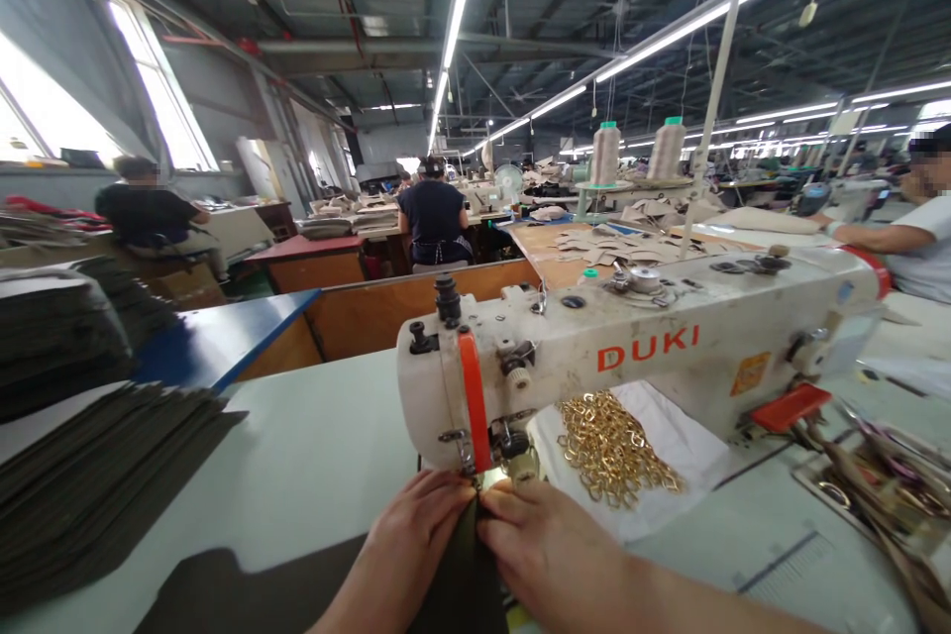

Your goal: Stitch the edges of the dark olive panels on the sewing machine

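Note:
A white sewing machine [550,347] with red lettering stands across the table in front of me. Just below its needle, a dark piece of fabric [465,575] runs back toward me between my hands. My left hand [420,530] pinches the fabric on its left side, fingertips close to the presser foot. On the other side my right hand [542,540] has its fingers bent and pressed on the same fabric near the needle. The exact stitching spot is hidden by my fingers. Another part of dark fabric [245,594] lies flat at the lower left.
Stacked dark fabric pieces [96,485] fill the left side. Gold metal rings [613,446] lie on white cloth [690,446] behind the needle. A tray of tools [884,475] sits at the right. Thread cones [605,154] stand beyond the machine, and other people work nearby.

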Motion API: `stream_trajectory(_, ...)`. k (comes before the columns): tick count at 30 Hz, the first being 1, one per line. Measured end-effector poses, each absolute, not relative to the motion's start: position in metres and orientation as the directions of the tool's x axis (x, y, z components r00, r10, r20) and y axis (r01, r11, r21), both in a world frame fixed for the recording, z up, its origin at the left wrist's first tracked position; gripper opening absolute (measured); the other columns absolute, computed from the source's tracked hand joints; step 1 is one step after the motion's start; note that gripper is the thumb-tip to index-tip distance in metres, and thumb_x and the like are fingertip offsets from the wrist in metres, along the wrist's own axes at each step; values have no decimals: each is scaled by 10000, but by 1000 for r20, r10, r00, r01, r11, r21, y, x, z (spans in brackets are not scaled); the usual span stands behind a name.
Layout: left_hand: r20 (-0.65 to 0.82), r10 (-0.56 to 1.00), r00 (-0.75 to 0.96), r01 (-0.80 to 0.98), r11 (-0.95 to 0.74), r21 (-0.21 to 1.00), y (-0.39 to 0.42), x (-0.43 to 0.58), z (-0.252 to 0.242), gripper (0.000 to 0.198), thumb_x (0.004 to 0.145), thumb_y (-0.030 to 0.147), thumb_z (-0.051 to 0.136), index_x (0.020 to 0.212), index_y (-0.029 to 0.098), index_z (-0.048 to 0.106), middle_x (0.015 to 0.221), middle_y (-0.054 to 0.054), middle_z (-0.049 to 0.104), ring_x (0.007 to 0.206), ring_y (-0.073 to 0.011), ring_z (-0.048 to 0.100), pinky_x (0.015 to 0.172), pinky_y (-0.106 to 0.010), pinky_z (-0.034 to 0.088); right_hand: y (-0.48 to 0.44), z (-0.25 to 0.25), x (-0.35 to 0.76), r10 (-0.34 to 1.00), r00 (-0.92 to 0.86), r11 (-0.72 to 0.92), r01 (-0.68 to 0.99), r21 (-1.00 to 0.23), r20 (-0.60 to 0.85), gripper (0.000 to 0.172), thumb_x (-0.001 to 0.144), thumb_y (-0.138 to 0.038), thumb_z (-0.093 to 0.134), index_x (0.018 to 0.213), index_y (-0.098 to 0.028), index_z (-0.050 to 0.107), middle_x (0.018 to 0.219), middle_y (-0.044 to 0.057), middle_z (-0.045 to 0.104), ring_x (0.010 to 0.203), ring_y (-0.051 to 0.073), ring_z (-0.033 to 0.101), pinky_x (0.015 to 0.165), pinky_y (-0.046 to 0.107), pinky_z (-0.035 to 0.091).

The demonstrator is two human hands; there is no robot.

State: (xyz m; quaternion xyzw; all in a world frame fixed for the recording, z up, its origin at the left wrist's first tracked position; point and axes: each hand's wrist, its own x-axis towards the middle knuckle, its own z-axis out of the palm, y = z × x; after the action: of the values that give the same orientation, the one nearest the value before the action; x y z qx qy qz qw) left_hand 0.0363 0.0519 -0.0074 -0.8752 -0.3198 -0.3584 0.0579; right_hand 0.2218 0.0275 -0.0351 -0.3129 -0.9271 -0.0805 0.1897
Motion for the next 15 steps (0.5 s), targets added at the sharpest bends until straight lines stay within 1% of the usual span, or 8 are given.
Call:
stream_trajectory(3,641,524,561,610,-785,108,48,32,-12,265,926,220,450,898,213,713,904,-37,758,855,-162,718,809,-253,588,22,-34,225,589,-683,775,629,-60,432,95,891,-209,585,958,-144,598,1045,54,634,1038,192,550,938,307,464)
stream_trajectory(6,586,557,589,654,-754,59,41,25,-18,249,885,181,500,1032,204,699,1039,-50,743,976,-182,695,884,-291,558,17,-31,227,558,-716,803,594,-53,420,95,893,-204,575,965,-150,605,1046,40,646,1034,186,564,935,298,469)
stream_trajectory(9,525,539,659,654,-755,-46,35,19,-22,312,850,145,506,1099,196,687,1135,-61,709,1026,-189,676,899,-260,542,13,-29,229,520,-748,829,558,-32,413,103,894,-207,571,977,-153,599,1033,36,656,1008,186,579,921,297,473)
stream_trajectory(12,489,510,707,646,-748,-154,31,16,-25,369,833,95,459,1119,163,680,1192,-71,675,1060,-182,658,908,-219,527,13,-30,230,499,-759,838,546,-10,418,105,896,-209,574,979,-148,590,1068,46,653,1021,190,580,925,295,468)
stream_trajectory(15,454,494,742,630,-745,-220,31,16,-27,444,793,31,412,1151,122,659,1212,-86,663,1079,-177,650,910,-204,531,14,-30,231,497,-764,840,542,-8,412,107,913,-211,556,997,-150,583,1087,44,647,1053,189,572,945,295,460)
